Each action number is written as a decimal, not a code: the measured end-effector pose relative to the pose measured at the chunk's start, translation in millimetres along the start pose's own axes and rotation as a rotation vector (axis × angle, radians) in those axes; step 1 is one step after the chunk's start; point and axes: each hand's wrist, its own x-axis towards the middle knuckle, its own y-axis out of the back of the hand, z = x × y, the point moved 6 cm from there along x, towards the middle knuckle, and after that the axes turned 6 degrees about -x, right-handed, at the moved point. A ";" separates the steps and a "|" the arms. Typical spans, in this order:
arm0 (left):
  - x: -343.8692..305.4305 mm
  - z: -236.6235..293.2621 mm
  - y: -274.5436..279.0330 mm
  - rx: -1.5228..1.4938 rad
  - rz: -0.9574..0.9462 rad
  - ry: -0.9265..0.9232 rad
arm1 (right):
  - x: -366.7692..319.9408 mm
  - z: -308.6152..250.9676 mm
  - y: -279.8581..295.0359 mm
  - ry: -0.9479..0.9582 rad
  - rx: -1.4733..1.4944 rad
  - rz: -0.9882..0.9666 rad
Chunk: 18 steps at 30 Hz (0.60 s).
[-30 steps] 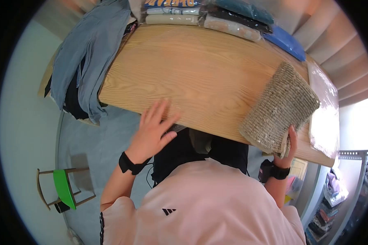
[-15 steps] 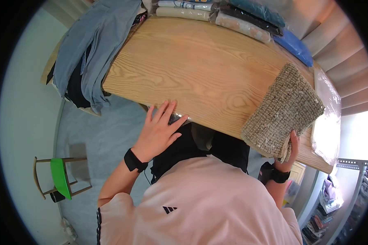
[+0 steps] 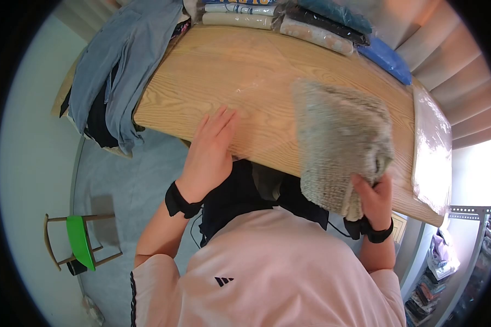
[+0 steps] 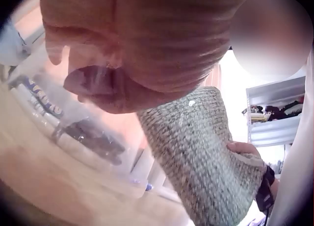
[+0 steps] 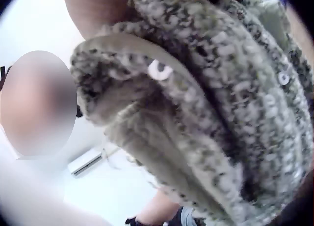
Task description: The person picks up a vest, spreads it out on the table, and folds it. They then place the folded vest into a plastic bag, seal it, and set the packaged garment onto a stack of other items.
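A folded speckled grey-beige knit garment [image 3: 341, 144] is held up, tilted, over the right part of the table, blurred by motion. My right hand [image 3: 375, 199] grips its near lower corner, thumb on top. In the left wrist view the knit [image 4: 196, 157] hangs beyond my left hand [image 4: 142, 49]. The right wrist view shows its layered folds [image 5: 255, 103] and pale lining [image 5: 157, 142] close up. My left hand [image 3: 208, 155] is at the table's front edge, fingers together, pinching faint clear plastic [image 3: 251, 87]; its fingertips are partly hidden.
Grey-blue trousers [image 3: 109, 71] lie over dark clothes at the left. Bagged folded clothes [image 3: 316, 35] line the back, with a blue package [image 3: 386, 60]. Clear plastic packaging [image 3: 432, 152] covers the table's right edge. A green chair [image 3: 81, 242] stands on the floor.
My right hand has brought the knit garment leftward and raised it, with the thumb now over it. My left hand has moved forward over the table edge and its spread fingers have come together.
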 end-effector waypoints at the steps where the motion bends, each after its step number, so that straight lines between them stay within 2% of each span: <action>1: 5.3 5.4 5.9 -0.038 0.039 0.006 | 3.0 -16.2 -15.6 0.045 -0.157 -0.087; 2: 9.9 9.3 10.4 -0.076 0.079 0.012 | 6.5 -22.9 -21.4 0.049 -0.157 -0.083; 3: 14.1 12.8 12.0 -0.074 0.082 0.007 | 8.8 -33.0 -31.5 0.148 -0.232 -0.161; 4: 17.7 14.4 14.3 -0.174 0.104 0.019 | 10.0 -41.0 -40.7 0.248 -0.308 -0.240; 5: 20.3 15.8 15.7 -0.274 0.127 0.032 | 13.1 -42.0 -43.4 0.254 -0.310 -0.236; 7: 24.7 22.3 15.0 -0.275 0.153 -0.015 | 18.8 -38.7 -54.9 0.214 -0.303 -0.355; 8: 26.0 25.5 16.4 -0.277 0.174 -0.056 | 22.5 -36.9 -58.2 0.113 -0.287 -0.398; 9: 25.5 26.0 18.1 -0.275 0.179 -0.063 | 27.6 -35.6 -59.4 0.120 -0.289 -0.393; 11: 22.0 33.4 18.8 -0.250 0.148 -0.106 | 37.0 -20.7 -64.2 -0.008 -0.275 -0.477; 12: 20.2 39.2 21.5 -0.247 0.150 -0.116 | 42.0 -22.5 -63.7 -0.001 -0.275 -0.469; 14: 18.2 53.3 23.9 -0.302 0.081 -0.107 | 46.7 -22.0 -69.0 -0.046 -0.302 -0.581; 18: 18.2 64.9 26.8 -0.297 0.078 -0.165 | 53.7 -30.7 -75.1 -0.020 -0.249 -0.584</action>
